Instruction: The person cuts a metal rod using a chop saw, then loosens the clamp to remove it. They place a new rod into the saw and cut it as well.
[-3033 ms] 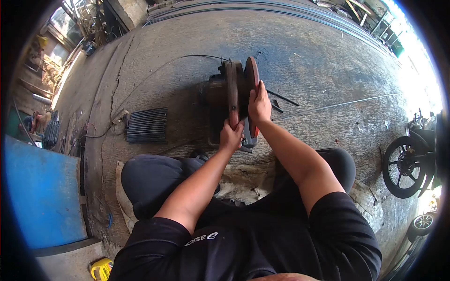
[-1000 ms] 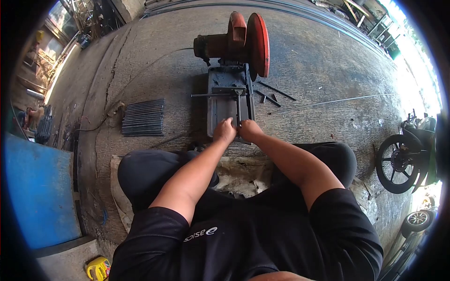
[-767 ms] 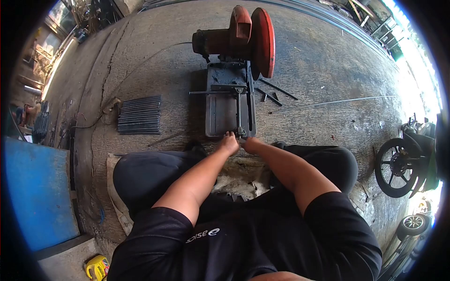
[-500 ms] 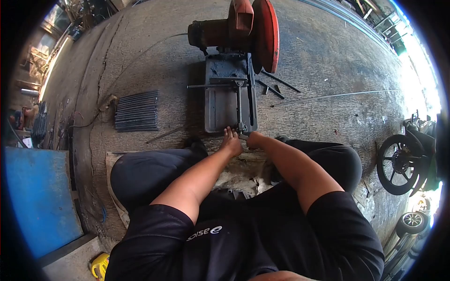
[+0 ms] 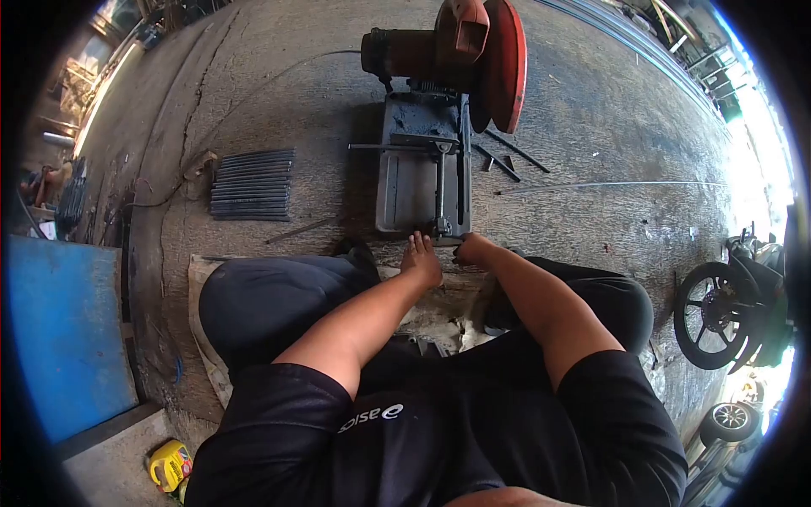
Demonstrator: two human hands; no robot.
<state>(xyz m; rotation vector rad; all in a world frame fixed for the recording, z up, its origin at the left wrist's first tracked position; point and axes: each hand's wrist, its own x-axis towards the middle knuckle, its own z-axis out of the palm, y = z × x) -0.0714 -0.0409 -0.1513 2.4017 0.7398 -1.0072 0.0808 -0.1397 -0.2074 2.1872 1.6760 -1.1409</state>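
Note:
A chop saw with a red blade guard (image 5: 507, 68) stands on the floor ahead of me, its head raised over a flat grey base (image 5: 407, 190). A vise screw (image 5: 441, 186) runs along the base toward me. My left hand (image 5: 421, 260) lies at the base's front edge, fingers stretched out and holding nothing visible. Just right of the screw's near end, my right hand (image 5: 476, 250) has its fingers curled closed by the base's corner; what they hold is hidden. A thin rod (image 5: 372, 147) lies crosswise at the vise jaw and sticks out to the left.
Left of the saw lies a row of several cut dark rods (image 5: 251, 184). Short offcuts (image 5: 498, 163) and a long thin rod (image 5: 608, 185) lie to the right. A power cord (image 5: 279, 78) crosses the floor. A motorcycle wheel (image 5: 716, 315) stands far right, a blue panel (image 5: 68, 329) left.
My right hand has shifted right, away from my left hand, around the screw's near end. The light metal piece seen between the hands no longer shows. The view has shifted slightly.

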